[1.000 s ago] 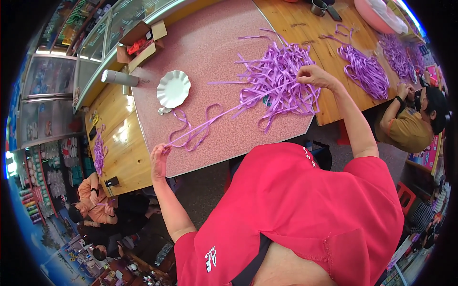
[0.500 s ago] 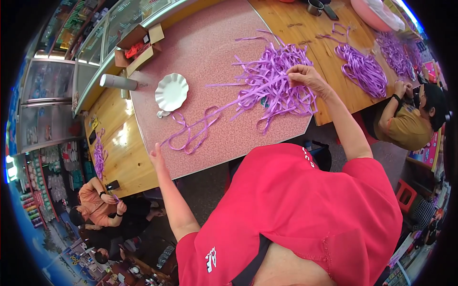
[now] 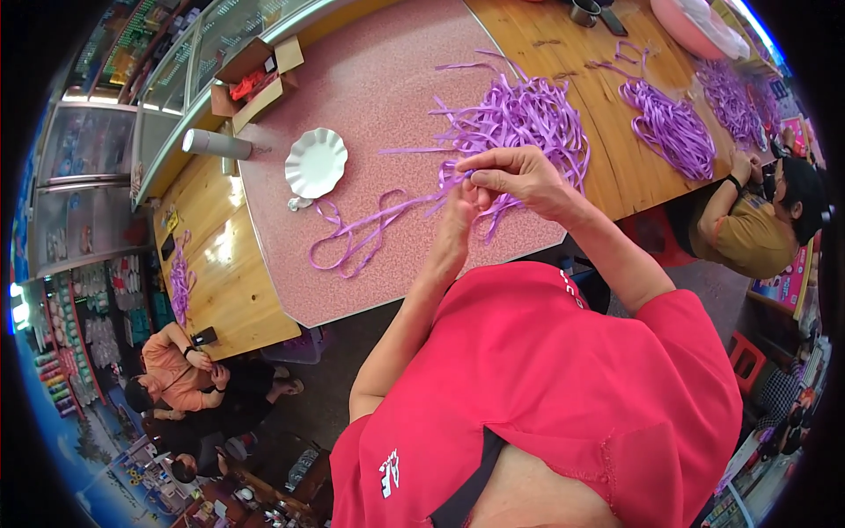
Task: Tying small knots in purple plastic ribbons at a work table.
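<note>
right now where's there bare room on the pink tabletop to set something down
The widest bare patch of pink tabletop lies between the plate and the ribbon pile, toward the far edge. A smaller one borders the near left corner, beside the ribbon loop. Crowded: the right side, under the pile.

ribbon pile partly hidden, pink basin cropped

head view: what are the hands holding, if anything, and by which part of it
A purple ribbon, pinched by the right hand, with the left hand close below. Whether it is held by its end or mid-length cannot be told.
</note>
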The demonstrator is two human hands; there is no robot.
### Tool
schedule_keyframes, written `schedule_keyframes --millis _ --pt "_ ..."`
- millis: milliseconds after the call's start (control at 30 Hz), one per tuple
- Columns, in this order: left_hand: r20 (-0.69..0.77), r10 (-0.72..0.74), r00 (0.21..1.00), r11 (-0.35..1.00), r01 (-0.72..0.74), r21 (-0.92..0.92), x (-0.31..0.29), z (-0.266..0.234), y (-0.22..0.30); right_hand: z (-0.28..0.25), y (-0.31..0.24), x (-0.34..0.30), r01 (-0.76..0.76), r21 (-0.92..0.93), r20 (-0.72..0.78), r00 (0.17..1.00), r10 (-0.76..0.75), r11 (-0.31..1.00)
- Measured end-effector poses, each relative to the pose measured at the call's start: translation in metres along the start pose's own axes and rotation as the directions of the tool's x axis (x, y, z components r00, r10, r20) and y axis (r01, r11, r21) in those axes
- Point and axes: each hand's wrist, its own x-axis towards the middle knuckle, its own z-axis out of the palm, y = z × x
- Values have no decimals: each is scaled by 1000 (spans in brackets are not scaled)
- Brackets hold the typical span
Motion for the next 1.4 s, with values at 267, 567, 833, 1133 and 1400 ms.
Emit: schedule_keyframes --millis 267,567,833,1133,1400 --pt "-324 27 946 999 -38 -25 10 3 28 21 -1 -3 217 -355 -99 959 -267 909" --pt "-406 80 910 994 -105 -39 11 6 42 26 4 -3 174 -358 -208 943 -260 917" --pt "-371 83 925 994 -104 -37 8 5 44 21 -2 -2 333 -549 -19 912 -409 767" --pt "-419 121 900 992 -123 22 8 2 38 28 0 -4 330 -577 -63 894 -443 748" --pt "-411 55 910 989 -105 -99 6 9 37 30 16 -2 452 -666 5 799 -602 594"
